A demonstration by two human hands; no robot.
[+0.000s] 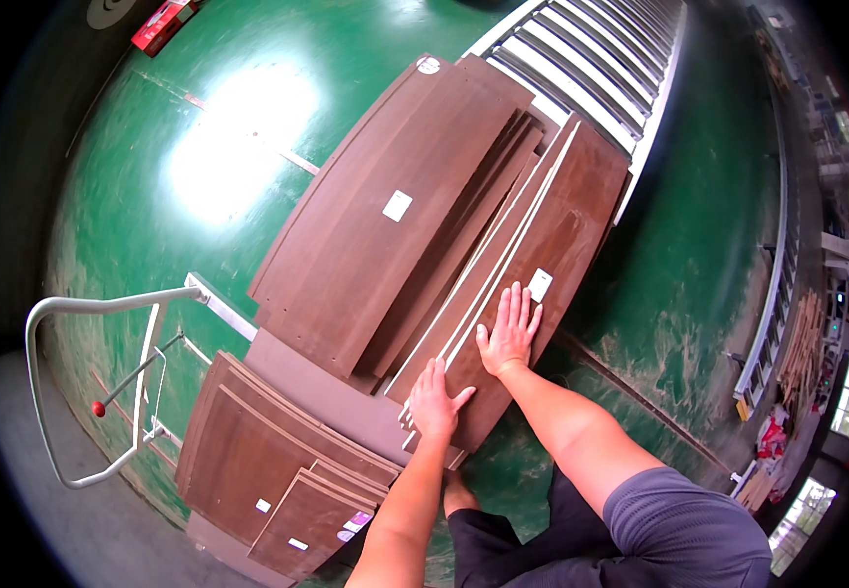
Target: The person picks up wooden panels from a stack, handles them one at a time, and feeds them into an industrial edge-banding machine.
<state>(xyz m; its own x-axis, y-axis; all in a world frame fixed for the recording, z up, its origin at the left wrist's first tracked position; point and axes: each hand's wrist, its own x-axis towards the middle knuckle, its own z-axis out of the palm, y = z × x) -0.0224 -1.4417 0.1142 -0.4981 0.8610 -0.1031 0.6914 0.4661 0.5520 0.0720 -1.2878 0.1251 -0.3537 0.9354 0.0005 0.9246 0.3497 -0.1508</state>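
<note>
My right hand (510, 335) lies flat, fingers spread, on the top brown wood-look panel (581, 211) of a narrow stack, just below a small white label (540, 285). My left hand (433, 400) rests along the left side of that stack, over its pale panel edges (503, 260), fingers stretched and thumb apart. Neither hand is closed around anything. Beside this stack, on the left, lies a pile of wider brown panels (346, 265) with a white label (397, 206) on top. What my left palm touches underneath is hidden.
A roller conveyor (581, 59) adjoins the far end of the stacks. More labelled brown panels (238, 451) lie at lower left, by a white tubular handle frame (37, 392) and a red-knobbed lever (98, 409). The floor is green (679, 284); a metal rail (773, 323) runs at right.
</note>
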